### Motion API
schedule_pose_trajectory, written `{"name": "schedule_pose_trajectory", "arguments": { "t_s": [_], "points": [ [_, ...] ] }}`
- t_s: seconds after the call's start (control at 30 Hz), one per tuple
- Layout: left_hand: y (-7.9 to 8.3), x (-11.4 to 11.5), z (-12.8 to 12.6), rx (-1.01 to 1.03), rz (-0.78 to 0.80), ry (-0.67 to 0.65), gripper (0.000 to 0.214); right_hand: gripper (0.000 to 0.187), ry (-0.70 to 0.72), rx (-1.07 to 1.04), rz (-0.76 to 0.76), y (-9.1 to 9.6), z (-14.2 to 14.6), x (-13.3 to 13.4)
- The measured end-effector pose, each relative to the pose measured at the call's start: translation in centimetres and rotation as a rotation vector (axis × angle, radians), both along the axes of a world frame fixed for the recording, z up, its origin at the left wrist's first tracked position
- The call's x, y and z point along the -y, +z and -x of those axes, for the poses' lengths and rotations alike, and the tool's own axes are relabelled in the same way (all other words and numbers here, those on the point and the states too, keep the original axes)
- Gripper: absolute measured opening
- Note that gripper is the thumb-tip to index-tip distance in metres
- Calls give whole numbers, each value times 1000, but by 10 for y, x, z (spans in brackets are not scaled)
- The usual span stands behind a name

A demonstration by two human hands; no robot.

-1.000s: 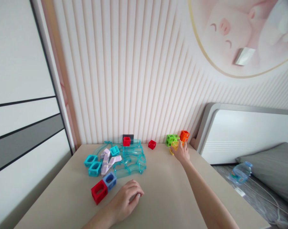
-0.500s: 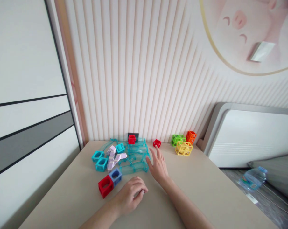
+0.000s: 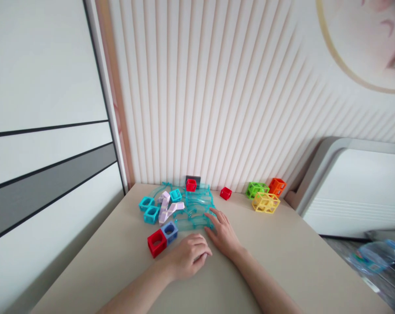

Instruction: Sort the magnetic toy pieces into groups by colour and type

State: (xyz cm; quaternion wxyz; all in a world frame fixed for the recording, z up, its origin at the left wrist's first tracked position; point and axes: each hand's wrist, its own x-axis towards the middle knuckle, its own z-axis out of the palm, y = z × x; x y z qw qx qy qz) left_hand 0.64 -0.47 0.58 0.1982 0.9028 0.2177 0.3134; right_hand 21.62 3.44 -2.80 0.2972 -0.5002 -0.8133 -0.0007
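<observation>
My left hand (image 3: pixel 191 256) rests on the table with its fingers curled in, and nothing shows in it. Beyond it, a red cube block (image 3: pixel 157 243) and a blue cube block (image 3: pixel 170 232) stand joined. My right hand (image 3: pixel 224 232) is open, palm down, its fingertips at the right edge of the clear teal track pieces (image 3: pixel 194 209); I cannot tell whether they press on them. Left of these pieces lie a pale lilac angular piece (image 3: pixel 166 209) and several teal cube blocks (image 3: pixel 151 214). A small red block (image 3: pixel 191 185) sits at the back of the track pieces.
Another red block (image 3: pixel 225 193) lies near the ribbed wall (image 3: pixel 197 96). Green (image 3: pixel 256 189), yellow (image 3: pixel 266 202) and orange (image 3: pixel 277 186) frame blocks stand at the back right of the table (image 3: pixel 282 248). A plastic bottle (image 3: pixel 377 256) lies beyond the table's right side.
My right hand has come down, from raised spread fingers to lying at the edge of the teal track pieces. My left hand stays curled on the table. The camera view has shifted left.
</observation>
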Motion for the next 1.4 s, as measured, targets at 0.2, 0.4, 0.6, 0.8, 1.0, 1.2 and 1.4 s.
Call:
{"name": "schedule_pose_trajectory", "arguments": {
  "t_s": [0.2, 0.4, 0.6, 0.8, 1.0, 1.2, 1.4],
  "points": [
    [2, -3, 6, -53, -195, 90, 27, 45, -5, -10, 19, -4, -2, 0],
    [13, -15, 29, -82, -406, 565, 28, 43, -3, -19, 49, 0, -1, 2],
    [9, -20, 40, -337, -372, 840, 12, 42, -14, -11, 84, 3, -1, 3],
    [5, -13, 32, -448, -295, 911, 12, 44, -13, -13, 83, 2, -1, 3],
    [4, -14, 35, -570, -148, 952, 27, 45, -2, -10, 103, 2, -2, 2],
    [2, -13, 35, -578, -136, 955, 31, 44, -1, -17, 90, 2, -2, 3],
    [8, -15, 38, -522, -169, 1012, 31, 44, -2, -28, 70, 0, -2, 2]
  ]
}}
